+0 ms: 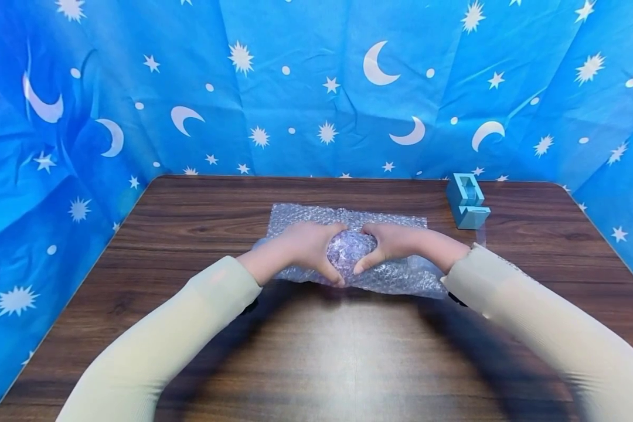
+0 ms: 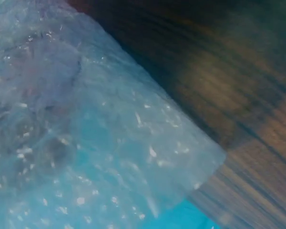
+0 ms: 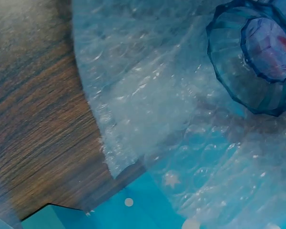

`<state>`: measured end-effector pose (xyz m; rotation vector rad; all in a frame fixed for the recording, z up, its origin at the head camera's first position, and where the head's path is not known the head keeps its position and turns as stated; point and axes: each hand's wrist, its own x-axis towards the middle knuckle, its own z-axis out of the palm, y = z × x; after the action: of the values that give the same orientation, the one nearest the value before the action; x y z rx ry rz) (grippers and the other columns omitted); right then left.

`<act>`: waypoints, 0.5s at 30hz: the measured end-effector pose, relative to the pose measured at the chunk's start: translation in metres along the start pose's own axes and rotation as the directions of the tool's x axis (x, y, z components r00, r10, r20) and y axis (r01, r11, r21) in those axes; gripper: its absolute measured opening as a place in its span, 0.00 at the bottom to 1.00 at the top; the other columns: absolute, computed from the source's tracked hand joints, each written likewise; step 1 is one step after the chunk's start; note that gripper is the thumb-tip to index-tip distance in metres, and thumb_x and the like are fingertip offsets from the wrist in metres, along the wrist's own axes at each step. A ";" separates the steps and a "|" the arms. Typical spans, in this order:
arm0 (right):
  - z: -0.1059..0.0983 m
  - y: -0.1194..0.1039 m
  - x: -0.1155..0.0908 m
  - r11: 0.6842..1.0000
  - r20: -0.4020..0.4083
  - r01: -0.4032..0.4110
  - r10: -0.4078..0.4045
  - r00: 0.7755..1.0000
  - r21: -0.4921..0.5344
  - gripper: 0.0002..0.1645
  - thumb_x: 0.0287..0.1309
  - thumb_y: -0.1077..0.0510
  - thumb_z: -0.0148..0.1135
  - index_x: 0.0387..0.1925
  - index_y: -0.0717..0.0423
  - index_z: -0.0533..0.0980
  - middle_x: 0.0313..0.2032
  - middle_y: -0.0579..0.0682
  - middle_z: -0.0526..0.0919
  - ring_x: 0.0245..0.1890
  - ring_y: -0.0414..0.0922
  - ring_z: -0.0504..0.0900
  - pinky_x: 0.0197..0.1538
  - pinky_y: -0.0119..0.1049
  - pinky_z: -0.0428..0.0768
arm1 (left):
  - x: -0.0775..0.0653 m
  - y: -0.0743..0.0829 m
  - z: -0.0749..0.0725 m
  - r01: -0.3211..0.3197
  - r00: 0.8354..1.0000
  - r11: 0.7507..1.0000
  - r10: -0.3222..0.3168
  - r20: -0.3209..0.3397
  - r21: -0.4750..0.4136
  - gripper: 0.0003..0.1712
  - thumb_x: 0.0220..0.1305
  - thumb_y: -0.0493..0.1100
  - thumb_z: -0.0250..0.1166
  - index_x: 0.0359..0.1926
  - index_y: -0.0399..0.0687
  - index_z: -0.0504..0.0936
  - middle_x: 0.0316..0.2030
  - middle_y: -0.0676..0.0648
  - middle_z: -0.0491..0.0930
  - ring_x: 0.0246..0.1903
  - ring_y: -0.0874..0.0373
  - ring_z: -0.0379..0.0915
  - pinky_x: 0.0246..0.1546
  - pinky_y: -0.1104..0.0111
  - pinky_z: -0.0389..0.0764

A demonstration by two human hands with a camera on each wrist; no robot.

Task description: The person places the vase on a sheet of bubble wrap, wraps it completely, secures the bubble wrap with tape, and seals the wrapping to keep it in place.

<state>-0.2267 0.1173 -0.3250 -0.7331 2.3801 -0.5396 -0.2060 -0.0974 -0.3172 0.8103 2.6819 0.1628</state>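
A clear fluted glass [image 3: 224,62] with a scalloped rim lies in a sheet of bubble wrap [image 1: 401,275]; its inner end looks purplish in the right wrist view. Seen from the head, the wrapped middle [image 1: 348,249] is a rounded, shiny bundle. My left hand [image 1: 311,246] curls round its left side, thumb toward me. From the other side my right hand [image 1: 395,241] grips it, thumb and forefinger bent around it. In the left wrist view, bubble wrap [image 2: 133,129] covers the glass and its loose end spreads out over the table.
A light-blue tape dispenser [image 1: 466,202] stands at the back right of the brown wooden table [image 1: 316,351], with a strip of clear tape [image 1: 480,237] near its front. A blue curtain [image 1: 306,88] with moons and stars hangs behind and at both sides.
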 end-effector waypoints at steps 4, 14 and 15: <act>-0.003 0.003 0.000 1.000 0.037 -0.020 0.020 0.999 -0.002 0.72 0.52 0.23 0.65 0.77 0.70 0.52 0.77 0.70 0.57 0.78 0.66 0.58 0.79 0.59 0.60 | 0.004 0.002 -0.006 0.025 0.998 1.000 -0.025 0.055 -0.004 0.68 0.43 0.67 0.80 0.80 0.50 0.56 0.65 0.40 0.79 0.61 0.44 0.79 0.62 0.49 0.80; 0.003 -0.013 -0.015 0.979 -0.170 -0.070 0.037 0.985 -0.193 0.58 0.59 0.29 0.64 0.75 0.65 0.62 0.74 0.66 0.66 0.75 0.65 0.65 0.76 0.61 0.65 | 0.011 0.002 -0.014 0.066 0.988 0.997 -0.061 0.139 -0.030 0.68 0.48 0.65 0.79 0.81 0.49 0.51 0.72 0.39 0.71 0.70 0.40 0.71 0.70 0.45 0.73; 0.007 -0.018 -0.018 0.970 -0.224 -0.061 0.008 0.974 -0.233 0.55 0.60 0.31 0.65 0.74 0.65 0.64 0.72 0.66 0.69 0.74 0.65 0.67 0.75 0.60 0.67 | 0.011 0.002 -0.014 0.071 0.987 0.997 -0.065 0.145 -0.036 0.68 0.48 0.64 0.79 0.81 0.49 0.51 0.72 0.39 0.71 0.70 0.40 0.71 0.70 0.45 0.72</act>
<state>-0.2034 0.1136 -0.3134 -0.7667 2.6950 -0.3370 -0.2189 -0.0897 -0.3066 0.6903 2.5581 0.1366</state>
